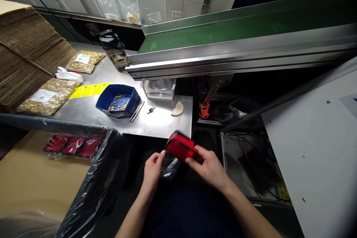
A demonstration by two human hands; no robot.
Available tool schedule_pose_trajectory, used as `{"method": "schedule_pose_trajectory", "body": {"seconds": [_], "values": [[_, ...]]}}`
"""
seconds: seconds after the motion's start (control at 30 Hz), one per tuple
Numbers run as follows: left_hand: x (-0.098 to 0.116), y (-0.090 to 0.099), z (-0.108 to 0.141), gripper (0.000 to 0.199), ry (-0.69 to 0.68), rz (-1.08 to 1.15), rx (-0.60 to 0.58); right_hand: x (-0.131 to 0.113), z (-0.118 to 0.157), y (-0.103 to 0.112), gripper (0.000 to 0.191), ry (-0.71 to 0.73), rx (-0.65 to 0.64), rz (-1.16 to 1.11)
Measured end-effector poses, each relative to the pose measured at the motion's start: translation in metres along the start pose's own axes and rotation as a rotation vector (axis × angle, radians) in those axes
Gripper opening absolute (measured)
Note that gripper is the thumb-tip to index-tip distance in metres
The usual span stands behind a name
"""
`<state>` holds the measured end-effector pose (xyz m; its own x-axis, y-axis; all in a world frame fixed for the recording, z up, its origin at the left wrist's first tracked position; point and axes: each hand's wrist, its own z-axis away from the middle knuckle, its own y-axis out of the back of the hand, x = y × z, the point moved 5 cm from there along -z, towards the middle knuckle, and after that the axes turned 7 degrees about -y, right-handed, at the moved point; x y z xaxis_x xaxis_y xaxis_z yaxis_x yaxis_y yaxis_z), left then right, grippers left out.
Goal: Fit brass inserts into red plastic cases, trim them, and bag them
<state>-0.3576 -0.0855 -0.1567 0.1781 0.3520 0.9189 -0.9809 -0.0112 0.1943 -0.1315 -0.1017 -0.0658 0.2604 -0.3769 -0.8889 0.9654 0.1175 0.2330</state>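
Observation:
In front of my lap, my right hand (209, 165) grips a red case with black trim (181, 146) at its right end, thumb on the near side. The case is slightly blurred and tilted. My left hand (154, 165) pinches the edge of a clear plastic bag (170, 166) just left of and below the case. Whether the case touches the bag, I cannot tell. Three similar red items in clear wrapping (73, 145) lie in a large carton (41, 178) to my left, lined with dark plastic film.
A metal table (158, 128) holds a blue tray (107, 109) of small brass-coloured pieces, a knife-like tool (137, 111), a half-round disc (177, 109) and a bottle (113, 48). Above it runs a green conveyor (206, 33). Stacked cardboard (28, 48) stands left; a white panel (315, 130) is right.

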Motion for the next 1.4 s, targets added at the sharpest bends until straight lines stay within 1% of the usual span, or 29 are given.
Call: {"method": "schedule_pose_trajectory", "body": {"seconds": [0.07,0.1,0.13,0.17,0.23,0.3,0.4,0.47,0.57,0.7,0.8,0.9,1.0,1.07,1.13,1.27,1.33,1.4], "values": [[0.011,-0.005,0.001,0.052,-0.088,-0.067,-0.027,0.004,0.021,-0.013,0.018,0.029,-0.118,0.428],[0.018,-0.009,0.002,0.049,-0.144,-0.113,-0.045,0.01,0.027,-0.02,0.017,0.023,-0.149,0.578],[0.024,-0.012,0.005,0.046,-0.208,-0.168,-0.068,0.016,0.03,-0.025,0.017,0.004,-0.156,0.651],[0.03,-0.016,0.009,0.042,-0.277,-0.228,-0.095,0.022,0.031,-0.029,0.017,-0.017,-0.153,0.675],[0.039,-0.025,0.017,0.035,-0.414,-0.356,-0.155,0.032,0.029,-0.034,0.017,-0.057,-0.12,0.654],[0.044,-0.032,0.025,0.032,-0.528,-0.478,-0.186,0.037,0.025,-0.034,0.016,-0.099,-0.069,0.616],[0.049,-0.036,0.029,0.033,-0.647,-0.653,-0.135,0.041,0.023,-0.03,0.016,-0.162,0.022,0.482],[0.053,-0.038,0.029,0.032,-0.706,-0.758,-0.088,0.042,0.024,-0.029,0.018,-0.189,0.063,0.344],[0.057,-0.043,0.027,0.03,-0.774,-0.875,-0.064,0.048,0.025,-0.035,0.022,-0.208,0.088,0.132],[0.056,-0.044,0.024,0.022,-0.803,-0.96,-0.039,0.06,0.022,-0.041,0.03,-0.23,0.133,-0.068],[0.054,-0.042,0.02,0.02,-0.795,-0.99,-0.043,0.067,0.02,-0.04,0.036,-0.239,0.164,-0.165],[0.053,-0.04,0.017,0.019,-0.769,-0.998,-0.065,0.069,0.019,-0.036,0.042,-0.243,0.188,-0.226],[0.052,-0.042,0.017,0.017,-0.752,-0.952,-0.111,0.066,0.019,-0.032,0.049,-0.239,0.213,-0.245],[0.052,-0.043,0.021,0.016,-0.774,-0.888,-0.154,0.064,0.019,-0.029,0.052,-0.239,0.217,-0.235],[0.054,-0.044,0.027,0.016,-0.822,-0.81,-0.188,0.063,0.019,-0.026,0.048,-0.245,0.218,-0.198],[0.054,-0.043,0.045,0.021,-0.926,-0.666,-0.22,0.061,0.018,-0.02,0.034,-0.269,0.197,-0.094],[0.053,-0.045,0.056,0.024,-0.959,-0.611,-0.267,0.061,0.016,-0.018,0.031,-0.286,0.182,-0.072],[0.053,-0.047,0.068,0.028,-0.981,-0.561,-0.339,0.061,0.015,-0.018,0.03,-0.299,0.155,-0.077]]}}
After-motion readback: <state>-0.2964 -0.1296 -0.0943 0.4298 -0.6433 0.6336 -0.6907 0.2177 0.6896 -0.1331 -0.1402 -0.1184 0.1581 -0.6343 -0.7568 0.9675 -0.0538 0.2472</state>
